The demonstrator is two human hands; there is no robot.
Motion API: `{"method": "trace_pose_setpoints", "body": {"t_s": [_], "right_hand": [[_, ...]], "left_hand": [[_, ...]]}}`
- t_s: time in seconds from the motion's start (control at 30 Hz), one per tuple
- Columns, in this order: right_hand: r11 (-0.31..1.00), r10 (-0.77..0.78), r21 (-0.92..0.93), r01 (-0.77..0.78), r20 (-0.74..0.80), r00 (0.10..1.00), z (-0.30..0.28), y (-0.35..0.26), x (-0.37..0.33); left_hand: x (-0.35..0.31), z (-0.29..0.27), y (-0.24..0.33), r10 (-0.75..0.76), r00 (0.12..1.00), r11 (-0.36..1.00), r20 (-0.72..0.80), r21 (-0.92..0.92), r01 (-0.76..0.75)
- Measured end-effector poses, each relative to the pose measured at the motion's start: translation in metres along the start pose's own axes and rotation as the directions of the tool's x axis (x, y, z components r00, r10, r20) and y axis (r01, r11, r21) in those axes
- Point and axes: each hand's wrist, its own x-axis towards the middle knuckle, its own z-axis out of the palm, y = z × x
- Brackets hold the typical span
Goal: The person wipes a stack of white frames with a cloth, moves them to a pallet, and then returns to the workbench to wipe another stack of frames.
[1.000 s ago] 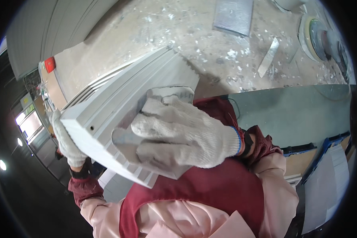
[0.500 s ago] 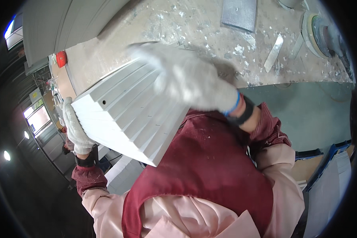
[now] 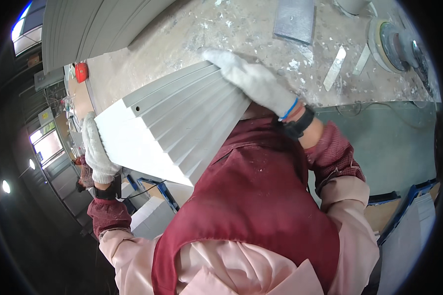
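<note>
A bundle of long white boards, lying side by side in stepped layers, is tilted between my hands in front of the maroon apron. On its near left board is a small dark hole. My left hand, in a white knit glove, presses along the bundle's left end, fingers pointing up and partly hidden behind it. Gloved the same way, my right hand wraps over the far right end, its fingertips at the upper corner. Both hands grip the bundle.
A stack of grey grooved panels stands at the worktable's far left. On the paint-spotted top lie a grey rectangular block, thin metal strips and a round-pad sander. A red object sits at left.
My right hand, blurred over the bundle's middle before, now rests at its far right end. The bundle has risen slightly and turned, its boards more evenly lined up.
</note>
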Motion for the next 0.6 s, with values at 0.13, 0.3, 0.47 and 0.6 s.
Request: {"method": "trace_pose_setpoints", "body": {"t_s": [0.13,0.3,0.47,0.6], "right_hand": [[0.904,-0.395,0.179,0.388,0.003,0.919,0.002,-0.067,0.011],[0.963,-0.270,0.027,0.270,-0.004,0.963,0.004,-0.014,-0.005],[0.965,-0.191,-0.182,0.187,0.000,0.982,0.005,-0.033,-0.010],[0.957,-0.254,0.102,0.273,-0.167,0.953,0.016,-0.107,-0.018]], "left_hand": [[-0.002,0.000,-0.001,0.089,0.994,0.995,-0.064,0.051,-0.086],[0.000,-0.002,0.003,0.047,0.998,0.997,-0.030,0.070,-0.045],[0.001,-0.004,0.005,0.054,0.998,0.997,-0.027,0.048,-0.053],[-0.005,0.002,0.002,0.028,0.998,0.989,-0.050,0.144,-0.021]]}}
